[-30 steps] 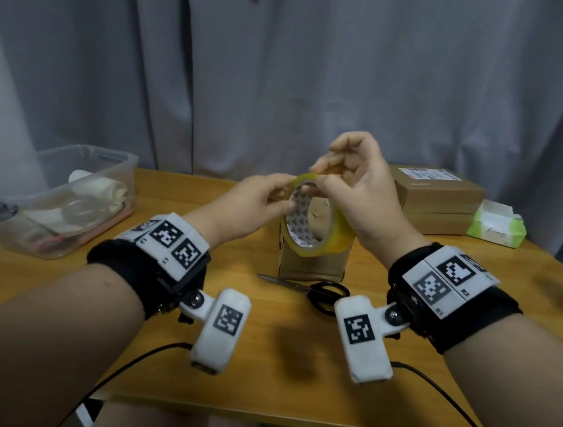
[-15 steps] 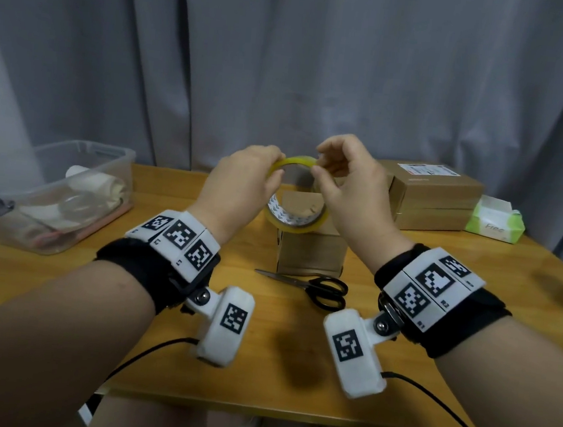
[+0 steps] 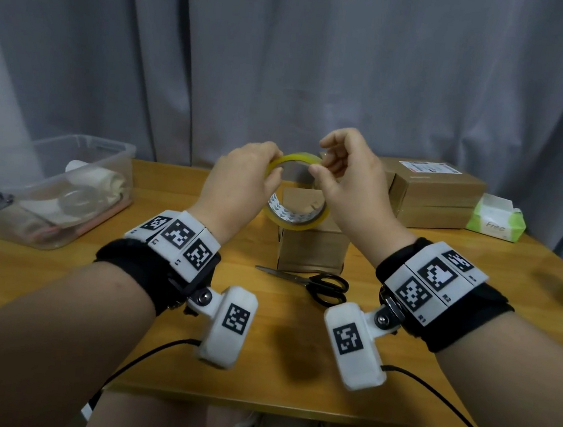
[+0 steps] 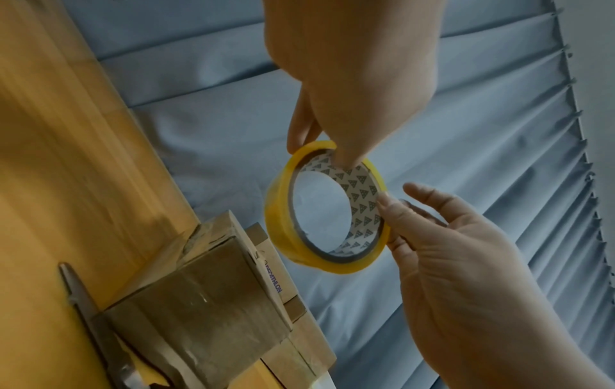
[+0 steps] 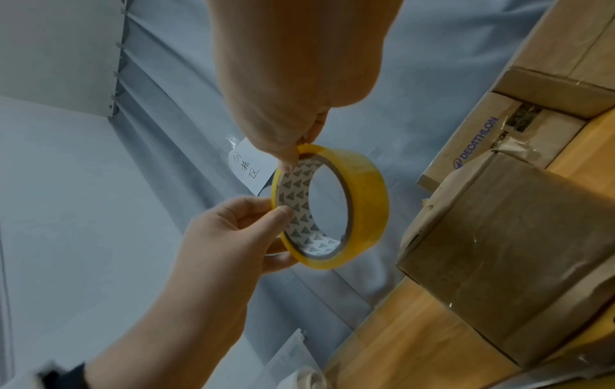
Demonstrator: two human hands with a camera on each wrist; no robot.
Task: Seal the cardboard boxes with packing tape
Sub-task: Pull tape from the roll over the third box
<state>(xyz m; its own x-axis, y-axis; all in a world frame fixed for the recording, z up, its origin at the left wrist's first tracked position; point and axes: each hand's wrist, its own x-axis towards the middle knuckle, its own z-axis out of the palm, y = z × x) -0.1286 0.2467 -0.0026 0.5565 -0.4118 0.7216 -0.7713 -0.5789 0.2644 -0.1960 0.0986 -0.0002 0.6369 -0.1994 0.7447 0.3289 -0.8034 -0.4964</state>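
Note:
A yellow tape roll [image 3: 293, 222] with a white patterned core hangs in the air over a small brown cardboard box [image 3: 310, 252] at the table's middle. My left hand [image 3: 273, 174] grips the roll's left side, thumb inside the core and fingers outside. My right hand [image 3: 322, 165] pinches the roll's far right rim with thumb and curled fingers. The left wrist view shows the roll [image 4: 327, 210] above that box [image 4: 199, 302]. In the right wrist view the roll [image 5: 362, 200] sits left of the box [image 5: 515, 263]. No loose tape end shows.
Black-handled scissors [image 3: 318, 284] lie just in front of the small box. Two stacked cardboard boxes [image 3: 436, 194] stand at the back right, with a green tissue pack [image 3: 496, 222] beside them. A clear plastic tub [image 3: 69, 189] sits at the left. A grey curtain hangs behind the wooden table [image 3: 60, 278].
The roll has tipped from facing me upright to lying flatter. My left hand has shifted from its side to gripping over its left rim; the right hand has moved slightly on the rim.

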